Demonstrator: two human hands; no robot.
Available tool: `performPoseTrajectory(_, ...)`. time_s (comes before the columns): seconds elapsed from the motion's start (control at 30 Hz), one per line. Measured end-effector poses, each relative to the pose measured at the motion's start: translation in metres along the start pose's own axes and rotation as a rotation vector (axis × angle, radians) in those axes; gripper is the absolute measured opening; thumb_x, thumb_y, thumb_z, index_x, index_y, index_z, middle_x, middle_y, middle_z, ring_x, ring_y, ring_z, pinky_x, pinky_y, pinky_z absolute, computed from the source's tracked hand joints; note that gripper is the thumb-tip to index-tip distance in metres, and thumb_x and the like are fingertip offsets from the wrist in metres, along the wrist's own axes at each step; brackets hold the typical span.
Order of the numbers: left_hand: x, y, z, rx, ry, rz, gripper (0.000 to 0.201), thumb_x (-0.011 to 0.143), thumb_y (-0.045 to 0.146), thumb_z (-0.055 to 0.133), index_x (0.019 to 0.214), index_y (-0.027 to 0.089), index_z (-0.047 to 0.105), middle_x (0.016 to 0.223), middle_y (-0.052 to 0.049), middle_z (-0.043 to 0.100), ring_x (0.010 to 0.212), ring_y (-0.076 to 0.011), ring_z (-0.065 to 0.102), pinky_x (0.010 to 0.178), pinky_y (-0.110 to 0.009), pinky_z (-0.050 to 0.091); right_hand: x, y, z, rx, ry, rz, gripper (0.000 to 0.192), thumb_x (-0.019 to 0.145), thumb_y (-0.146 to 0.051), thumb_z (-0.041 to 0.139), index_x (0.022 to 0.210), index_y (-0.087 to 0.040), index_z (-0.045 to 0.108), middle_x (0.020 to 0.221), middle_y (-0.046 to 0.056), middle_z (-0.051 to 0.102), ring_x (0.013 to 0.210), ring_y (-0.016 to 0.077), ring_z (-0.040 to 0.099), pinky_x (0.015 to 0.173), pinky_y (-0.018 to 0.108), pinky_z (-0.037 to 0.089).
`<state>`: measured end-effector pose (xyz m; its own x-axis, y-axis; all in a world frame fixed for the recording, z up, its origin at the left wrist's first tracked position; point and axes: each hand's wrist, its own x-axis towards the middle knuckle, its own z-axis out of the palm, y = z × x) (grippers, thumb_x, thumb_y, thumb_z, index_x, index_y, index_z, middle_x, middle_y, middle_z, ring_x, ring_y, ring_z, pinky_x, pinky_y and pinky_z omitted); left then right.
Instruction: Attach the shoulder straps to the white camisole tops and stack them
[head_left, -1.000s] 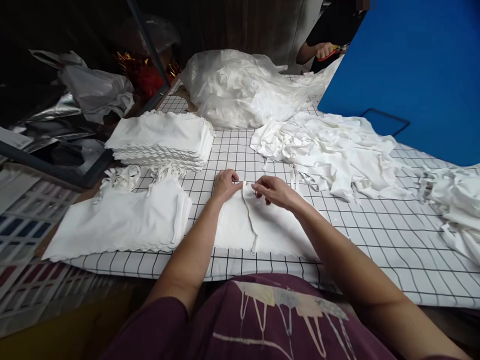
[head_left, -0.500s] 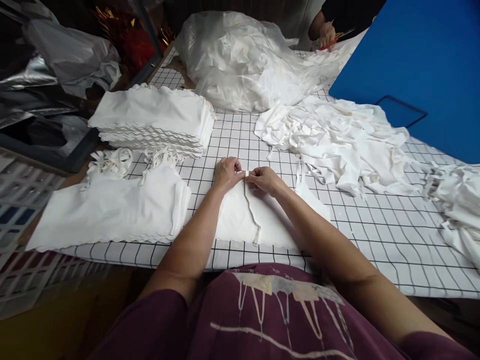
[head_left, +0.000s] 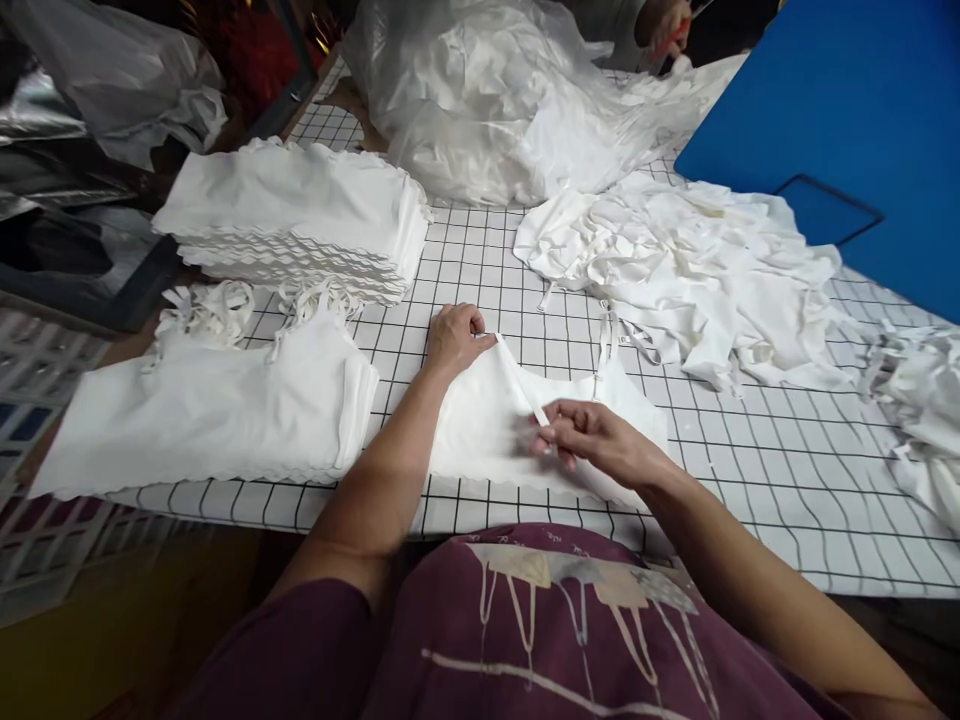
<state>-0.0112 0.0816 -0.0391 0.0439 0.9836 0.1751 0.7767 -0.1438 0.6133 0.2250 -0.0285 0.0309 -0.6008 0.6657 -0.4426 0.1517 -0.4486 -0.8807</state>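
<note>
A white camisole lies flat on the checked tablecloth in front of me. My left hand pins its top left corner, where a thin white strap starts. My right hand pinches the strap's other end and holds it stretched diagonally across the garment. A second strap lies at the camisole's far right corner.
Two stacks of folded white camisoles sit to the left, a near stack and a far stack. A loose heap of white garments lies right of centre, a plastic-wrapped bundle behind. A blue board stands right. Another person's hand works at the far edge.
My right hand has slid from the top corner down along the strap toward me, pulling it taut. My left hand stayed at the corner. The view tilted down slightly.
</note>
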Motion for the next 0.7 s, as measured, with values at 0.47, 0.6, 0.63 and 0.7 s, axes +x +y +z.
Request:
performPoseTrajectory(0.47,0.001,0.004,-0.001,-0.049,0.046,-0.058,0.023,0.074,0.024,0.073,0.066,0.021,0.052,0.075,0.000,0.063,0.084,-0.0195,0.055,0.079,-0.031,0.044,-0.009,-0.017,-0.026,-0.165,-0.114,-0.148,0.023,0.087,-0.041,0.069,0.086,-0.018,0.074,0.085,0.002,0.067,0.080,0.0135,0.058,0.078,0.029,0.045)
performPoseTrajectory(0.6,0.004,0.005,-0.005,-0.167,0.036,-0.173,0.026,0.081,0.034,0.067,0.064,0.021,0.053,0.064,0.002,0.058,0.068,-0.0156,0.053,0.066,-0.027,0.040,0.022,-0.024,-0.035,-0.087,0.078,-0.193,0.027,0.083,-0.044,0.072,0.083,-0.017,0.071,0.086,0.002,0.067,0.067,0.0095,0.047,0.060,0.024,0.035)
performPoseTrajectory(0.63,0.005,0.005,-0.006,-0.200,0.035,-0.206,0.030,0.083,0.038,0.064,0.063,0.021,0.052,0.060,0.002,0.054,0.063,-0.0143,0.050,0.062,-0.026,0.039,0.030,-0.026,-0.037,-0.072,0.093,-0.198,0.028,0.082,-0.045,0.073,0.082,-0.017,0.070,0.087,0.003,0.067,0.065,0.0089,0.045,0.058,0.024,0.032)
performPoseTrajectory(0.7,0.006,0.006,-0.007,-0.232,0.047,-0.233,0.037,0.086,0.045,0.059,0.061,0.020,0.049,0.055,0.003,0.048,0.057,-0.0129,0.046,0.058,-0.025,0.035,0.044,-0.028,-0.038,-0.062,0.095,-0.224,0.031,0.079,-0.046,0.075,0.079,-0.016,0.067,0.084,0.002,0.065,0.062,0.0085,0.042,0.055,0.024,0.028)
